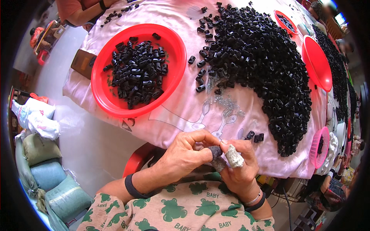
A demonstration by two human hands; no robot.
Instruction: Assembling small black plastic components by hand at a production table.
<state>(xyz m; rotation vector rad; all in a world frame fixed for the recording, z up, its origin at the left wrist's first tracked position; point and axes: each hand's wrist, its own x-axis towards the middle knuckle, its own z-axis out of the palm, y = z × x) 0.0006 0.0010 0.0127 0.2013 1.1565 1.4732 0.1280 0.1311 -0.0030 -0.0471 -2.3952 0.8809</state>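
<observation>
A workshop: black parts [254, 65] heap at two o'clock, filled sacks [63, 196] lie at eight, and co-workers [73, 10] show at half past ten and four.

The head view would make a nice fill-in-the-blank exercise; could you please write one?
1. The largest red basin stands to the ____ of the big black heap.
2. The bears printed on the shirt are ____.
3. The whitish finger wrap is on the person's ____ hand.

Missing words: left; green; right.
</observation>
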